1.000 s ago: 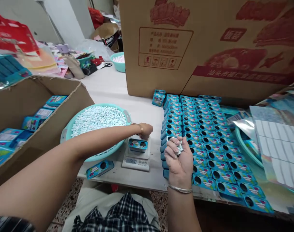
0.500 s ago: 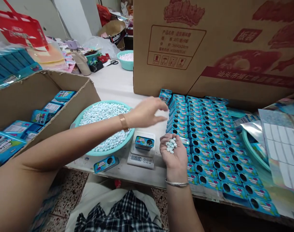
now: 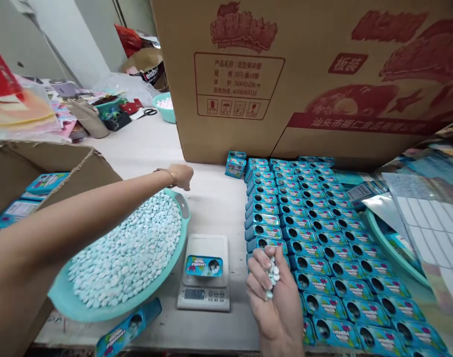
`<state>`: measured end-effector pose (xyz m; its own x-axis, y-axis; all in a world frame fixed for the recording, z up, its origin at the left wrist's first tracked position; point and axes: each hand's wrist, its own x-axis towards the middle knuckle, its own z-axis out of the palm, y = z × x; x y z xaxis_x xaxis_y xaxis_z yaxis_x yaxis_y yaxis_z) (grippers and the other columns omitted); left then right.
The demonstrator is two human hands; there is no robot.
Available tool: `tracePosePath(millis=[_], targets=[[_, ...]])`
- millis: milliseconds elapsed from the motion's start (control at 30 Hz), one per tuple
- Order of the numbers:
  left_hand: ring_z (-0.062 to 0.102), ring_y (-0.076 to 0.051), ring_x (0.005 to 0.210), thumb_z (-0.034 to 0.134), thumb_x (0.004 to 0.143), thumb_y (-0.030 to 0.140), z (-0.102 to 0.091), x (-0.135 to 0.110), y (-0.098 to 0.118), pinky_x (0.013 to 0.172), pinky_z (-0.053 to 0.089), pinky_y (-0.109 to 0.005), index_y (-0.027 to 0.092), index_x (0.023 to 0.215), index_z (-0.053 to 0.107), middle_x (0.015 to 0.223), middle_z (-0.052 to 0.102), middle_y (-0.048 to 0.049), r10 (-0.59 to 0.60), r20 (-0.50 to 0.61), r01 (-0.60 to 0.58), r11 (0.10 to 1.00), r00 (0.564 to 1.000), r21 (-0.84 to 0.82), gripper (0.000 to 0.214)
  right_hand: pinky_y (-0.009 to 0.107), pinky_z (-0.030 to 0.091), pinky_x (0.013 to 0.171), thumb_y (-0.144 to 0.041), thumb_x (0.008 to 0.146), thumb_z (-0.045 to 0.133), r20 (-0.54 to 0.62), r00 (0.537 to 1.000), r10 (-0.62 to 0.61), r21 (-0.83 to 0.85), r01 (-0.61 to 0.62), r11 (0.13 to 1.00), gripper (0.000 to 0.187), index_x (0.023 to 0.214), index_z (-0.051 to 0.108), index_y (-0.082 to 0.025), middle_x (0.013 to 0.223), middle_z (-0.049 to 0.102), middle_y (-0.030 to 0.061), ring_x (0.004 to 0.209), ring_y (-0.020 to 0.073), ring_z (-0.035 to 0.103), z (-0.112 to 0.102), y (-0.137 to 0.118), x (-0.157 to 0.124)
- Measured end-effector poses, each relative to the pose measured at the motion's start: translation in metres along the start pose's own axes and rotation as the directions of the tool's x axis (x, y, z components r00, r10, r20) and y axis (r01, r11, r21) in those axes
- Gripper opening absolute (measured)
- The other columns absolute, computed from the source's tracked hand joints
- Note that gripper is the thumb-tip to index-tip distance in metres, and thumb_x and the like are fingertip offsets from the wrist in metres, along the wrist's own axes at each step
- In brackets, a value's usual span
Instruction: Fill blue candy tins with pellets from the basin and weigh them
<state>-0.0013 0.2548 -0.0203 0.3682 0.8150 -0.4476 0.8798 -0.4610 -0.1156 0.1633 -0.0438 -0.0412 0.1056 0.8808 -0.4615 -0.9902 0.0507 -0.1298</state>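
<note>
My left arm stretches across a teal basin (image 3: 99, 312) filled with pale blue-white tablets (image 3: 129, 248). My left hand (image 3: 182, 176) hangs over the basin's far rim, fingers curled downward and hiding whatever is in them. My right hand (image 3: 276, 297) is low at the table's front edge, cupped around a small heap of white tablets (image 3: 273, 275). Just left of it stands a small digital scale (image 3: 206, 275) with one blue tin (image 3: 204, 266) on its pan. Rows of open blue tins (image 3: 315, 223) lie to the right, touching my right hand.
A big printed carton (image 3: 304, 74) walls off the back. An open cardboard box (image 3: 10, 168) with blue packs is at left. One loose tin (image 3: 127, 329) lies at the front edge. Sticker sheets (image 3: 434, 223) and another teal basin (image 3: 382, 233) are at right; a small bowl (image 3: 165, 106) and clutter far back.
My left hand left the scale, reached out open toward the tin rows, then drew back left over the basin's far rim with fingers curled. My right hand kept its tablets, sinking lower in view.
</note>
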Motion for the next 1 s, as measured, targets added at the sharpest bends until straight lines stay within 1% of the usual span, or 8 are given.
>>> tracePosePath(millis=[133, 333, 467, 567, 667, 733, 867, 1000], targets=[[0.068, -0.034, 0.075, 0.085, 0.044, 0.028, 0.022, 0.044, 0.015, 0.072, 0.05, -0.041, 0.015, 0.055, 0.069, 0.062, 0.07, -0.0133, -0.029, 0.184, 0.027, 1.0, 0.983, 0.014, 0.023, 0.012, 0.022, 0.032, -0.032, 0.089, 0.059, -0.022, 1.0, 0.004, -0.009, -0.004, 1.0, 0.017, 0.082, 0.051, -0.019, 0.063, 0.041, -0.0079, 0.04, 0.0014, 0.031, 0.0, -0.005, 0.009], [0.063, -0.026, 0.059, 0.081, 0.049, 0.017, 0.049, 0.072, 0.024, 0.067, 0.05, -0.039, 0.014, 0.047, 0.065, 0.043, 0.061, -0.0073, -0.066, 0.389, 0.053, 0.998, 0.919, 0.044, 0.017, 0.013, 0.025, 0.033, -0.032, 0.092, 0.054, -0.05, 0.999, -0.009, -0.034, 0.007, 0.999, 0.017, 0.082, 0.052, -0.019, 0.062, 0.041, -0.0076, 0.04, 0.0022, 0.032, -0.004, -0.008, 0.019], [0.062, -0.022, 0.064, 0.072, 0.05, 0.001, 0.058, 0.067, 0.029, 0.072, 0.049, -0.034, 0.008, 0.054, 0.067, 0.041, 0.059, -0.0041, -0.068, 0.38, 0.062, 0.998, 0.922, 0.028, 0.01, 0.013, 0.026, 0.033, -0.034, 0.096, 0.046, -0.066, 0.998, -0.002, -0.044, 0.0, 0.999, 0.021, 0.083, 0.052, -0.019, 0.062, 0.041, -0.0068, 0.041, 0.0032, 0.035, -0.001, -0.005, 0.02], [0.061, -0.02, 0.071, 0.067, 0.054, 0.001, 0.049, 0.054, 0.029, 0.076, 0.046, -0.03, 0.006, 0.067, 0.071, 0.046, 0.06, -0.0026, -0.041, 0.244, 0.049, 0.998, 0.969, -0.028, 0.014, 0.015, 0.025, 0.032, -0.035, 0.099, 0.039, -0.076, 0.997, -0.01, -0.054, 0.006, 0.999, 0.026, 0.083, 0.052, -0.019, 0.061, 0.04, -0.0065, 0.04, 0.0039, 0.034, 0.003, -0.004, 0.018], [0.062, -0.016, 0.073, 0.064, 0.064, 0.012, 0.024, 0.023, 0.027, 0.071, 0.045, -0.023, 0.011, 0.083, 0.073, 0.059, 0.066, -0.0011, 0.027, 0.039, -0.021, 0.99, 0.999, -0.142, 0.021, 0.015, 0.025, 0.032, -0.035, 0.1, 0.035, -0.063, 0.998, -0.024, -0.052, 0.021, 0.998, 0.029, 0.082, 0.051, -0.019, 0.061, 0.039, -0.0067, 0.04, 0.0044, 0.034, 0.005, -0.005, 0.014], [0.063, -0.014, 0.069, 0.061, 0.07, 0.017, 0.006, -0.012, 0.028, 0.064, 0.044, -0.021, 0.013, 0.087, 0.073, 0.066, 0.068, -0.0009, 0.145, -0.116, -0.174, 0.936, 0.983, -0.305, 0.021, 0.015, 0.027, 0.033, -0.035, 0.099, 0.035, -0.039, 0.999, -0.033, -0.033, 0.032, 0.999, 0.029, 0.081, 0.05, -0.019, 0.061, 0.039, -0.0065, 0.041, 0.0047, 0.035, 0.004, -0.006, 0.012], [0.064, -0.013, 0.065, 0.058, 0.078, 0.022, -0.007, -0.113, 0.045, 0.062, 0.045, -0.022, 0.013, 0.087, 0.072, 0.071, 0.07, -0.0018, 0.425, -0.381, -0.568, 0.676, 0.821, -0.47, 0.019, 0.015, 0.033, 0.037, -0.035, 0.099, 0.037, -0.006, 0.996, -0.085, 0.003, 0.085, 0.996, 0.028, 0.079, 0.049, -0.019, 0.061, 0.042, -0.006, 0.044, 0.0052, 0.039, 0.002, -0.004, 0.011], [0.064, -0.015, 0.079, 0.052, 0.087, 0.02, 0.022, -0.196, 0.069, 0.078, 0.045, -0.028, 0.017, 0.088, 0.071, 0.089, 0.072, -0.004, 0.493, -0.515, -0.69, 0.653, 0.701, -0.313, 0.019, 0.013, 0.034, 0.039, -0.034, 0.098, 0.04, -0.008, 0.993, -0.116, -0.018, 0.116, 0.993, 0.027, 0.076, 0.048, -0.019, 0.059, 0.042, -0.0069, 0.044, 0.0046, 0.04, 0.005, 0.006, 0.012]])
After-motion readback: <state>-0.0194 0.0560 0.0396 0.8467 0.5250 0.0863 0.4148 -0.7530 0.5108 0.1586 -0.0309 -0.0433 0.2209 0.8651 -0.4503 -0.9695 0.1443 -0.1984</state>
